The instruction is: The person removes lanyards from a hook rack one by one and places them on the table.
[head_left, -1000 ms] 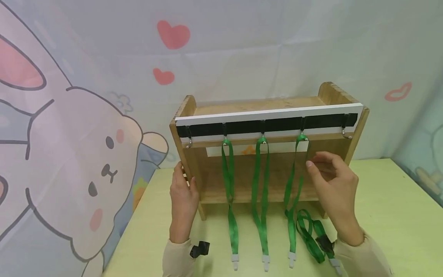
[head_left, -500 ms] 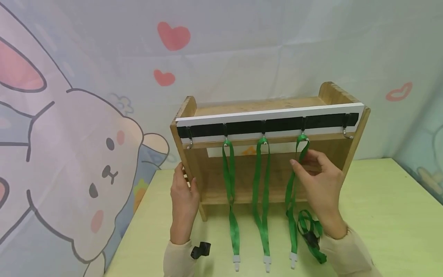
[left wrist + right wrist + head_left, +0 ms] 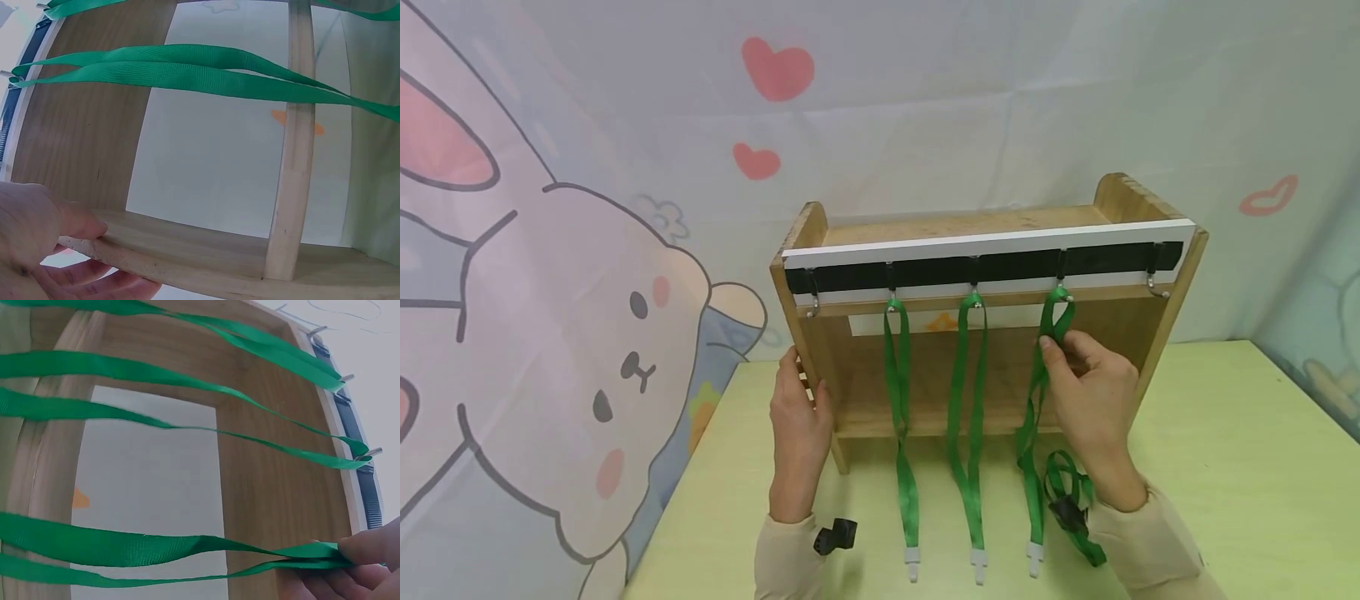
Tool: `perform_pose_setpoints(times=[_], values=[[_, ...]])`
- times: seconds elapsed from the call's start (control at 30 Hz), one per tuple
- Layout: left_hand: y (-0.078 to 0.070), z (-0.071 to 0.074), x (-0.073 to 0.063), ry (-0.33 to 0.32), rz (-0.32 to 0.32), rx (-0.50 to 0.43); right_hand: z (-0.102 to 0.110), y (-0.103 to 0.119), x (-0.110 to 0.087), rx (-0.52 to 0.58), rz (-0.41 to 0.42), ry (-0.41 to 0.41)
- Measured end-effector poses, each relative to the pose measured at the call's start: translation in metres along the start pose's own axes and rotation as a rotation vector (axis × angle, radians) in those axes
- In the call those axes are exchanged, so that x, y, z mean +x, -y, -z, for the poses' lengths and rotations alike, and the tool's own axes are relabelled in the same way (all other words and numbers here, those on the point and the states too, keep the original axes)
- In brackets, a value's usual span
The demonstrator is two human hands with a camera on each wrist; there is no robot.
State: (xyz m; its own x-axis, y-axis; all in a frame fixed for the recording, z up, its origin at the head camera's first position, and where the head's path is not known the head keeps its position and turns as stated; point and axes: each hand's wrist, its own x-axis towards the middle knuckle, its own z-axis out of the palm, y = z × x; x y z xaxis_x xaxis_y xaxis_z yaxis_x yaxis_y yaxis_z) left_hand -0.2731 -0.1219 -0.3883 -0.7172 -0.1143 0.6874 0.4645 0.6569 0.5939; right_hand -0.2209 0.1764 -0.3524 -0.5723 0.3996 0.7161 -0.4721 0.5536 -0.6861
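Note:
My right hand [image 3: 1096, 396] pinches the upper part of a green lanyard [image 3: 1034, 467], just below the hook it hangs from; the right wrist view shows both straps gathered between thumb and fingers. My left hand [image 3: 800, 425] grips the left side panel of a wooden shelf [image 3: 156, 265], thumb inside and fingers outside. Two more green lanyards, one at the left [image 3: 908, 492] and one in the middle [image 3: 972, 492], hang from hooks with white clips at their lower ends. Another green lanyard [image 3: 1086, 546] lies on the table, partly hidden by my right forearm.
A white board with a black strip [image 3: 932, 273] runs across the shelf's top front. Its far left hook [image 3: 812, 308] and far right hook [image 3: 1157, 287] carry no lanyard. Under the shelf is a light green table [image 3: 1247, 467]; a cartoon-printed cloth [image 3: 1000, 150] hangs behind.
My right hand has moved left onto the third hanging lanyard and drawn its two straps together. The left hand has stayed on the shelf's side.

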Motion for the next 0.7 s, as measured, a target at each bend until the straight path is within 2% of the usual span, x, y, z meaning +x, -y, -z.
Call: perform_pose_setpoints(times=[0.23,0.47,0.6,0.7], values=[[-0.001,0.0,0.001,0.006,0.012,0.0,0.004,0.005,0.004,0.123,-0.023,0.033],[0.0,0.0,0.0,0.0,0.013,0.002,0.016,0.012,0.006,0.174,-0.06,0.05],[0.0,-0.001,0.0,-0.005,0.011,0.005,0.023,0.013,0.005,0.242,-0.103,0.109],[0.0,-0.001,0.0,-0.004,0.007,0.005,0.028,0.011,0.004,0.328,-0.169,0.178]])
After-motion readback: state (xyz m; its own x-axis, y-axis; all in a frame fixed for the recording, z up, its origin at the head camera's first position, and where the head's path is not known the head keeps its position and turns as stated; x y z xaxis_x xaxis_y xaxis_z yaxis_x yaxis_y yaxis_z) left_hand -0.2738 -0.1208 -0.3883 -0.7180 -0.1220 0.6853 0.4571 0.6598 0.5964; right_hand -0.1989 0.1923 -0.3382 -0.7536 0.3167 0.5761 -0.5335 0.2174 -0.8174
